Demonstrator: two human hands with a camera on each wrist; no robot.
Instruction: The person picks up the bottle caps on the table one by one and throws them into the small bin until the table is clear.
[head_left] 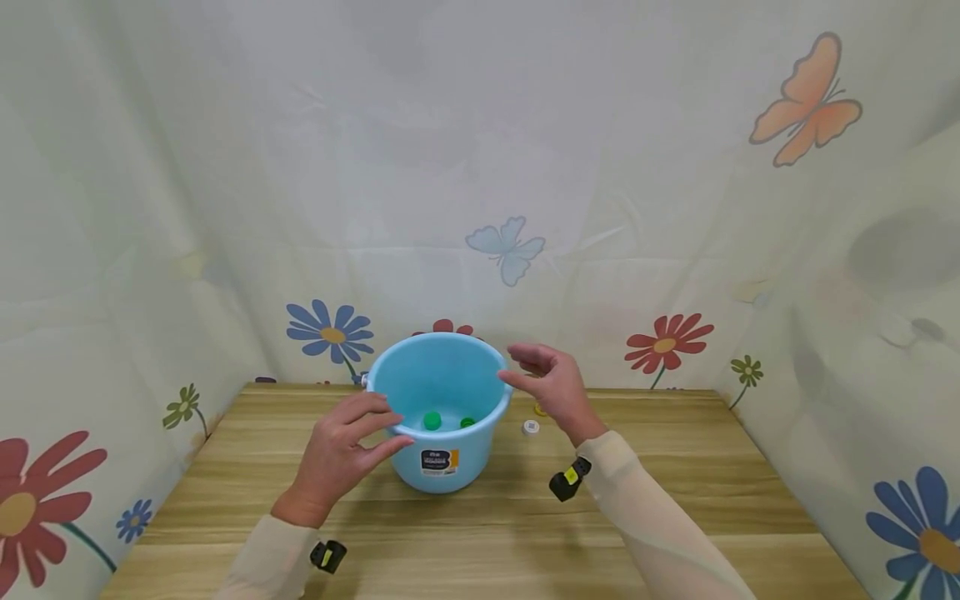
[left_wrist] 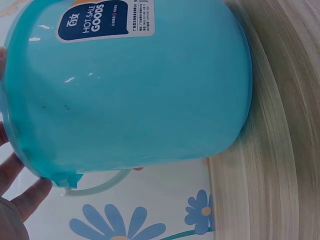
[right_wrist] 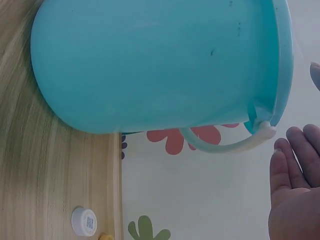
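Note:
A light blue plastic bucket (head_left: 442, 457) stands upright on the table, its label facing me. Inside on its floor lie a green bottle cap (head_left: 432, 421) and a darker green one (head_left: 467, 422). My left hand (head_left: 343, 454) is at the bucket's left front rim, fingers loosely extended; in the left wrist view its fingertips (left_wrist: 37, 195) touch the rim. Beside the right rim, my right hand (head_left: 551, 385) holds nothing, its fingers relaxed. The right wrist view shows its fingers (right_wrist: 295, 155) apart from the rim, near the white handle (right_wrist: 220, 147).
On the wooden table (head_left: 637, 500), right of the bucket, lies a white bottle cap (head_left: 531, 427) with a printed code on top. A yellow cap (head_left: 540, 409) is just behind it, partly hidden by the right hand. A flower-patterned curtain (head_left: 600, 275) encloses the table's back and sides.

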